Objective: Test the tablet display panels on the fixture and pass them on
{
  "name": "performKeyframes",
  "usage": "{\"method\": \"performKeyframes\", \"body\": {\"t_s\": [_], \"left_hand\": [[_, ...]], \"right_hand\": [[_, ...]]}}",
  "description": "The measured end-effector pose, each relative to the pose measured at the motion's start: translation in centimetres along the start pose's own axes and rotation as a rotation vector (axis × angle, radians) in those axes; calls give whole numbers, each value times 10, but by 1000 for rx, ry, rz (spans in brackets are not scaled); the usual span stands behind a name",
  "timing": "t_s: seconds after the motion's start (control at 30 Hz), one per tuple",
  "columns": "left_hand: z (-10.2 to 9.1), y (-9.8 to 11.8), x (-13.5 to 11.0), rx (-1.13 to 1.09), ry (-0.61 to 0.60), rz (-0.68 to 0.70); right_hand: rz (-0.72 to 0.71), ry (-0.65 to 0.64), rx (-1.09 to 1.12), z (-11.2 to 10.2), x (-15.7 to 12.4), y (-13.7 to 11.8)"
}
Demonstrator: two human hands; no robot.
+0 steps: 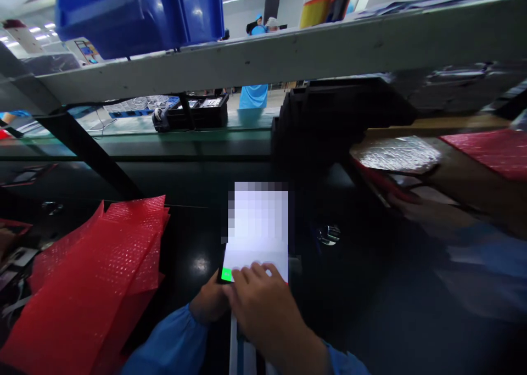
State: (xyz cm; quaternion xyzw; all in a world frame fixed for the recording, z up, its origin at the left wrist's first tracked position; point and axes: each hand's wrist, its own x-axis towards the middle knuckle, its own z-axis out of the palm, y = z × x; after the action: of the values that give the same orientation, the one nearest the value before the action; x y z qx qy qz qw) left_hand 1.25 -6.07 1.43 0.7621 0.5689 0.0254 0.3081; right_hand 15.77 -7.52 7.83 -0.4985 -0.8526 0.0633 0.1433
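Observation:
A tablet (255,251) with a bright white screen lies upright in the middle of the view; most of its picture is pixelated, and a green patch shows at its lower left corner. My left hand (211,301) is closed on the lower left edge, its fingers partly hidden. Across the bottom of the screen lies my right hand (263,303), fingers extended and slightly bent, their tips on or just above the glass. Below the hands, a pale strip with dark lines (242,353) shows, partly covered by the right wrist.
Red bubble-wrap bags (94,270) lie piled at left. A blurred co-worker's hand (428,216) works at right near a silvery bubble bag (397,152). Black trays (329,111) stand ahead. Overhead runs a shelf beam (247,62) bearing a blue bin (140,18).

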Motion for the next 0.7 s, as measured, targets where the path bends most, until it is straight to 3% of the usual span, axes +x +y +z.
{"method": "performKeyframes", "body": {"t_s": [0.07,0.13,0.2,0.27,0.37,0.5,0.6,0.7], "left_hand": [[5,5,3,-234,23,14],[10,8,8,-635,2,32],[14,7,11,-1189,-67,33],[17,4,13,-1591,-142,17],[19,-2,13,-1681,-180,2],[22,-5,12,-1691,-143,-42],[22,-2,13,-1717,-145,-42],[21,1,16,-1767,-141,-22]], "right_hand": [[142,224,-128,-10,5,16],[255,420,-223,-18,10,31],[294,513,-250,-21,14,43],[284,509,-225,-18,17,50],[240,410,-180,-5,23,56],[223,290,-156,13,31,62],[188,286,-104,23,36,67],[44,349,44,27,39,68]]}}
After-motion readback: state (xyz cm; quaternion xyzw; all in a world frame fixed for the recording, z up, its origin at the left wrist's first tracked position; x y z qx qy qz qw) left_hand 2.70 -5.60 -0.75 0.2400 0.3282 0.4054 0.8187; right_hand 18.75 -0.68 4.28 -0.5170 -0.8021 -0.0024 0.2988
